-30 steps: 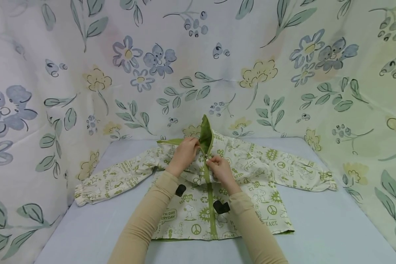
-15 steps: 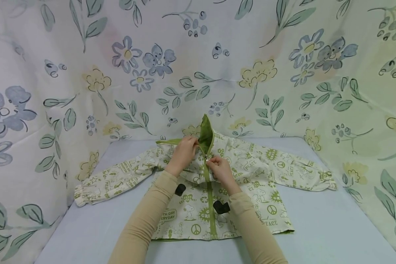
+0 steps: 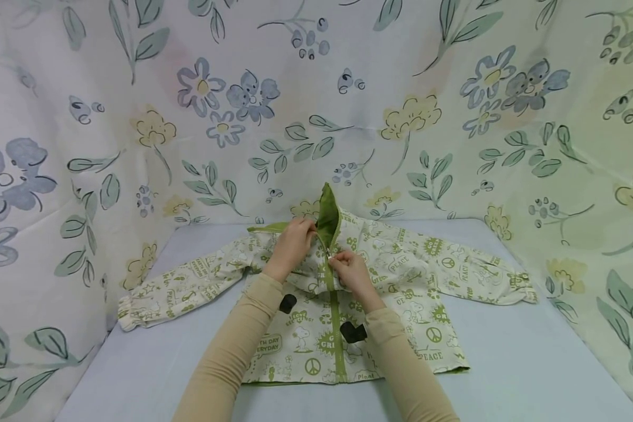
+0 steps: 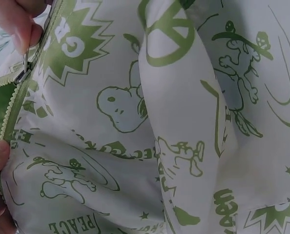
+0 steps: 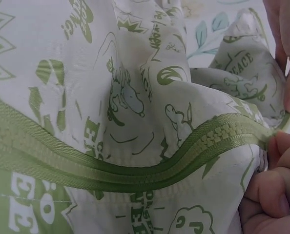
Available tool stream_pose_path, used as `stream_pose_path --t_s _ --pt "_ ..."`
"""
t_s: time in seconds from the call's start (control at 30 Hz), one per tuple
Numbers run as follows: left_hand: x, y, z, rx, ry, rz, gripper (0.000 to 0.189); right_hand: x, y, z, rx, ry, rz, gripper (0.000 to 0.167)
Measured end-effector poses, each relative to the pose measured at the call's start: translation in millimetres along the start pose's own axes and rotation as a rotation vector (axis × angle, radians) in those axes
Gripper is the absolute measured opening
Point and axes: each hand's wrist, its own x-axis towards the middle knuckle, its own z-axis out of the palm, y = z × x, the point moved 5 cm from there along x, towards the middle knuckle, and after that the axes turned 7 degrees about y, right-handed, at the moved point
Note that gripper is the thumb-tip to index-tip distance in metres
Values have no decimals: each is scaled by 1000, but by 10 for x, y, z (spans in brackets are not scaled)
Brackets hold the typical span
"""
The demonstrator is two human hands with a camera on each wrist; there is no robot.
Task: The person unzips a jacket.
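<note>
While jacket (image 3: 348,305) lies flat, right hand (image 3: 350,271) pinching zipper pull (image 3: 329,253), left hand (image 3: 293,241) gripping collar (image 3: 327,214)

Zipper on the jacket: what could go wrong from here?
1. Loose fabric bunches beside the zipper near the slider; it could snag in the teeth.
2. The right hand only pinches the small pull; it may slip.
3. The left hand holds the collar edge of the jacket; slack there could misalign the teeth.
</note>
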Motion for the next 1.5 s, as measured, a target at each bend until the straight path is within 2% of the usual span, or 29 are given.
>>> stream_pose_path --t_s 0.3,0.5,0.77,0.9,1.2,1.5 --pt "-3 -13 7 0 15 -10 6 -17 15 -8 9 -7 18 19" --pt "-5 -50 20 -15 4 -43 7 -25 30 -1 11 -26 14 25" --pt "-1 -60 30 -27 -13 -66 8 -36 54 -8 13 -8 13 18" --pt "-3 -66 18 -23 -7 -71 7 -50 57 -9 27 -27 11 19" --pt "6 -58 4 -27 -11 -88 7 -227 -201 -34 66 -95 22 25" --pt "17 -85 19 -33 -14 -117 8 -263 -243 -34 40 -87 10 24"
